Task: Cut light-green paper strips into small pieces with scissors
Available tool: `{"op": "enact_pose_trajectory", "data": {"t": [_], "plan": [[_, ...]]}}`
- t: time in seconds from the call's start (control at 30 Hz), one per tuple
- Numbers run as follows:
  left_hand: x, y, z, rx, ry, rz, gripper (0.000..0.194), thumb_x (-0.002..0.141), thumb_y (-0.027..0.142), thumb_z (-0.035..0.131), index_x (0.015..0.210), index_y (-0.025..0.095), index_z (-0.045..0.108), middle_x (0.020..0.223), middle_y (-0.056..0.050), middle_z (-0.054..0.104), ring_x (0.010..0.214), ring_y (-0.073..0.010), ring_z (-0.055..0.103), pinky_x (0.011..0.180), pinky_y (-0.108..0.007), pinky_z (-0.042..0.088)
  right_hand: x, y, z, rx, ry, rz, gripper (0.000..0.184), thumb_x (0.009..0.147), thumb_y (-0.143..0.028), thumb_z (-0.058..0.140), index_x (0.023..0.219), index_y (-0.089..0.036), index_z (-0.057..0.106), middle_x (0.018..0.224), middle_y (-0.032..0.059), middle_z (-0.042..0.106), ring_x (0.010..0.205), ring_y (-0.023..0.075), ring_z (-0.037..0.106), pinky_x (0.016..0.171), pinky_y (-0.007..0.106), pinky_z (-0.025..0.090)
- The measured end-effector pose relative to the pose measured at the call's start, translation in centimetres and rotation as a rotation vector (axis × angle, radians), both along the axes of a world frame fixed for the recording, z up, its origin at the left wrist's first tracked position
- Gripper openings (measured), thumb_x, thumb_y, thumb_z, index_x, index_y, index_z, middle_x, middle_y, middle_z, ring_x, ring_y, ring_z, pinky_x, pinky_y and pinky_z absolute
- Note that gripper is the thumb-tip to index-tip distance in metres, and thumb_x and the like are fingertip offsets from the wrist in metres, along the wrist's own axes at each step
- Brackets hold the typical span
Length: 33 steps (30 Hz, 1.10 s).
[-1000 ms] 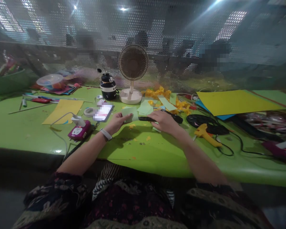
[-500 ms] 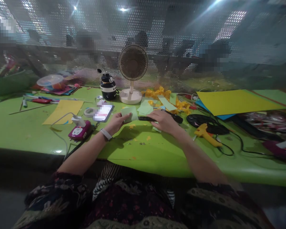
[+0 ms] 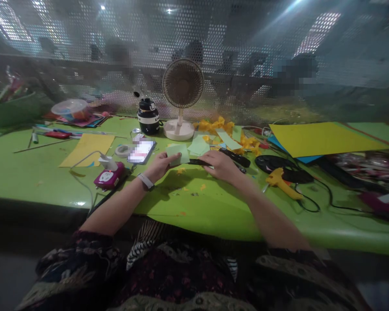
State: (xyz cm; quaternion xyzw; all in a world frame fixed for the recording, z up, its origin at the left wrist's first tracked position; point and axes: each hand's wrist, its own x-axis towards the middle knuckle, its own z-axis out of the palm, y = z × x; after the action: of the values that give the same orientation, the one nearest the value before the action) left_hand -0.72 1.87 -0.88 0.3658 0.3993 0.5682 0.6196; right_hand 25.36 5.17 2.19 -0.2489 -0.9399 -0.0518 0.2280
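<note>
A silvery tip (image 3: 243,169) has come into view just past the right hand (image 3: 222,166), while I see the left hand (image 3: 158,166) holding its place. I've got the left thumb and fingers closed in a pinch on the light green paper (image 3: 180,153), above the near part of the green table (image 3: 197,216). The right fingers are curled closed over the black tool (image 3: 197,162), its end pointing at the paper's right edge; how hard they press, I can't tell from here. Phone (image 3: 141,151) to the left, yellow glue gun (image 3: 287,185) to the right, fan (image 3: 183,84) behind.
</note>
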Motion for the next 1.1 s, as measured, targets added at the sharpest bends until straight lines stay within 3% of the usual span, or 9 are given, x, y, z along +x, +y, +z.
{"op": "enact_pose_trajectory", "data": {"t": [0.2, 0.4, 0.67, 0.93, 1.1], "plan": [[-0.3, 0.6, -1.0, 0.044, -0.017, -0.038, 0.031, 0.068, 0.028, 0.092, 0.087, 0.011, 0.074, 0.089, -0.009, 0.077, 0.077, -0.0154, 0.071, 0.072, -0.027, 0.057, 0.2, 0.1, -0.1, -0.037, 0.010, 0.014, 0.035, 0.088, -0.014, 0.062, 0.120, -0.020, 0.075, 0.108, 0.0123, 0.075, 0.098, 0.0270, 0.068, 0.086, 0.044, 0.056], [-0.2, 0.5, -1.0, 0.043, 0.000, -0.023, 0.029, 0.068, 0.026, 0.092, 0.083, 0.010, 0.073, 0.090, -0.012, 0.077, 0.076, -0.0179, 0.071, 0.073, -0.031, 0.058, -0.2, -0.2, -0.3, -0.053, 0.002, -0.008, 0.038, 0.088, -0.014, 0.062, 0.124, -0.019, 0.074, 0.108, 0.0128, 0.074, 0.099, 0.0266, 0.066, 0.087, 0.044, 0.056], [-0.3, 1.1, -1.9, 0.074, -0.004, -0.052, 0.033, 0.068, 0.031, 0.092, 0.087, 0.012, 0.073, 0.093, -0.009, 0.077, 0.080, -0.0165, 0.071, 0.076, -0.030, 0.057, -0.3, -0.5, -0.1, -0.105, 0.010, -0.002, 0.037, 0.089, -0.014, 0.063, 0.123, -0.020, 0.075, 0.106, 0.0125, 0.074, 0.097, 0.0263, 0.067, 0.083, 0.042, 0.056], [0.4, 0.3, -0.7, 0.020, -0.030, -0.032, 0.029, 0.067, 0.025, 0.093, 0.084, 0.011, 0.074, 0.089, -0.009, 0.078, 0.076, -0.0150, 0.070, 0.075, -0.028, 0.057, -0.9, -1.0, -0.4, -0.109, -0.018, 0.010, 0.038, 0.088, -0.013, 0.065, 0.124, -0.020, 0.075, 0.104, 0.0124, 0.073, 0.094, 0.0255, 0.067, 0.080, 0.039, 0.056], [0.6, 0.1, -0.6, 0.024, -0.046, -0.059, 0.029, 0.068, 0.026, 0.092, 0.086, 0.011, 0.075, 0.085, -0.008, 0.078, 0.075, -0.0146, 0.070, 0.075, -0.028, 0.057, -0.9, -0.8, -0.5, -0.064, -0.016, 0.027, 0.036, 0.089, -0.014, 0.064, 0.124, -0.020, 0.074, 0.108, 0.0122, 0.073, 0.097, 0.0259, 0.066, 0.082, 0.041, 0.056]]}}
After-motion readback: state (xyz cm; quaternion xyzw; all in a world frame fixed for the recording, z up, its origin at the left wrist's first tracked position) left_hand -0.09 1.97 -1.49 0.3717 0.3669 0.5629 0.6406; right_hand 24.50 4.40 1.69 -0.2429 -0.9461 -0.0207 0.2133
